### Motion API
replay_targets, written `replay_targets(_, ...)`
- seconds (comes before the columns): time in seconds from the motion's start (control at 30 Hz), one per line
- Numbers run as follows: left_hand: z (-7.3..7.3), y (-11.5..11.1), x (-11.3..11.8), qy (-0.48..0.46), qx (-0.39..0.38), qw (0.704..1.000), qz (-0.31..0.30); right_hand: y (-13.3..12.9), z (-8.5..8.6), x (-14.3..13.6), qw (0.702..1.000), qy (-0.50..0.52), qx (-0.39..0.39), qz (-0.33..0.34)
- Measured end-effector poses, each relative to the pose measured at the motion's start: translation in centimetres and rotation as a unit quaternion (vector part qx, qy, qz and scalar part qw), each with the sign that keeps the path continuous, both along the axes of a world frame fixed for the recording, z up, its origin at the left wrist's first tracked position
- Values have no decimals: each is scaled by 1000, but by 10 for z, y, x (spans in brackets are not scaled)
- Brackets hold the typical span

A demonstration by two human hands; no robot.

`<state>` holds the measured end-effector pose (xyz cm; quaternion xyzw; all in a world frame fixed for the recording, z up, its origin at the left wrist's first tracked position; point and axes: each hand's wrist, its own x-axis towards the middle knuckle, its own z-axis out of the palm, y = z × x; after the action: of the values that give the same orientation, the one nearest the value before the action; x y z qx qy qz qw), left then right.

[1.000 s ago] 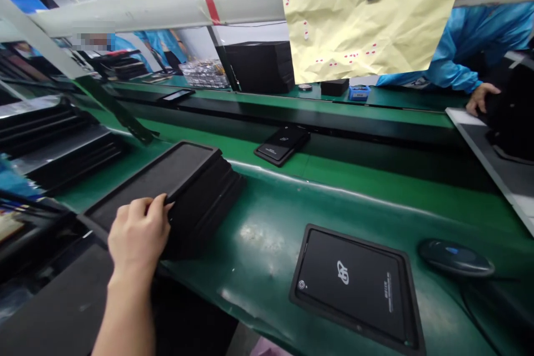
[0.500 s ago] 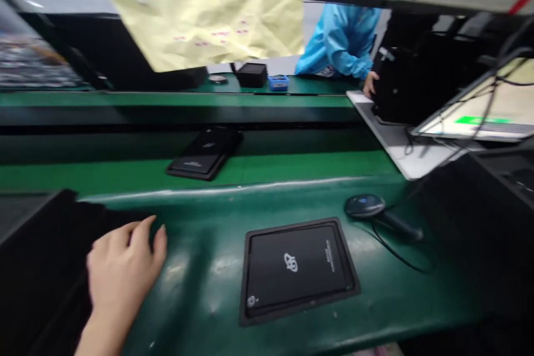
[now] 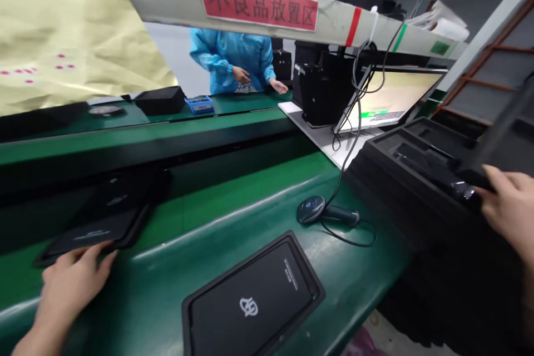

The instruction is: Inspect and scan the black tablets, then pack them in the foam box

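One left hand (image 3: 75,283), eight o'clock, meets a rectangular black tray (image 3: 139,225), grip unclear; right hand (image 3: 511,203), three o'clock, clasps a tilted black panel (image 3: 507,128).

Turned the view to the right, losing the dark pile at the left and bringing in the full red sign (image 3: 255,1). Moved the left hand (image 3: 72,285) from beside that pile to the near edge of the tray (image 3: 139,225) on the green belt. Brought the right hand (image 3: 511,206) into view, gripping a blurred dark panel (image 3: 511,133) by the right-hand stack (image 3: 384,183). See the co-worker's hand (image 3: 278,86), at the black case (image 3: 311,105) before, now apart from it.
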<state>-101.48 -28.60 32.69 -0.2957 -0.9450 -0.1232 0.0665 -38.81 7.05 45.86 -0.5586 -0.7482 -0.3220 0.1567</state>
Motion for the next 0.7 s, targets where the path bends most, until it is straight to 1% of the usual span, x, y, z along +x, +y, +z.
replay_targets(0.03,-3,0,-5,-3,17,1000,-1,7,3,-15,1000,-23,-3,13)
replay_targets(0.07,-6,-1,-9,4,32,999,5,16,7,-33,999,-36,-24,26)
replay_targets(0.1,-9,-3,-11,22,40,999,20,26,10,-53,997,-39,-57,35)
replay_targets(0.17,-14,-6,-12,63,42,996,57,47,15,-93,993,-43,-96,55)
replay_targets(0.23,-16,-10,-10,90,16,993,69,68,14,-127,988,-44,-130,71)
replay_targets(0.33,-14,-13,-9,116,-34,992,36,88,6,-160,985,-33,-155,63)
replay_targets(0.43,-11,-11,-9,121,-55,991,0,94,-1,-171,986,-18,-160,43)
replay_targets(0.5,-10,-7,-9,124,-62,990,-28,93,-2,-171,986,-15,-164,39)
replay_targets(0.57,-9,0,-7,127,-70,987,-70,92,-1,-169,984,-17,-169,43)
replay_targets(0.63,-7,9,1,131,-81,982,-111,92,0,-168,984,-18,-170,43)
replay_targets(0.7,-3,19,14,139,-96,976,-135,95,-1,-166,985,-13,-167,40)
